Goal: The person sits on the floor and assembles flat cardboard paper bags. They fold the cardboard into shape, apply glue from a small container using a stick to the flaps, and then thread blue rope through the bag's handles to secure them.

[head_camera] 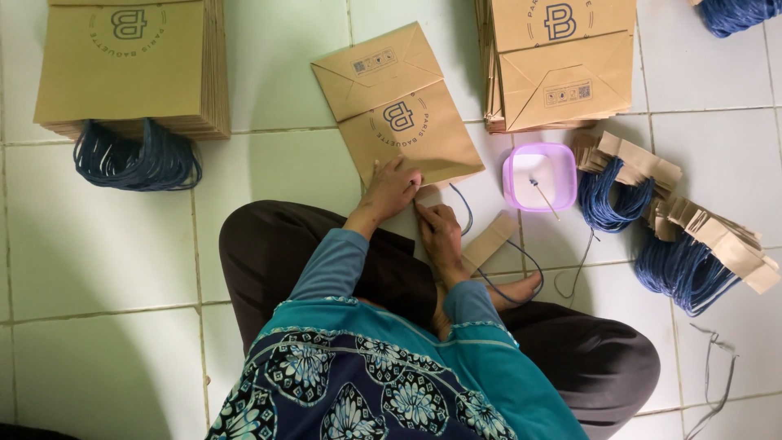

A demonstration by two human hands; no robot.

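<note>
A flat brown paper bag (397, 110) lies on the tiled floor (269, 171) just ahead of the seated person's knees, its long axis running away from the body and tilted a little to the left, its open edge nearest the hands. The left hand (391, 187) presses flat, fingers spread, on that near edge. The right hand (440, 232), touching the left, pinches a blue cord handle (466, 213) on a paper strip (489, 241) beside the bag's corner.
</note>
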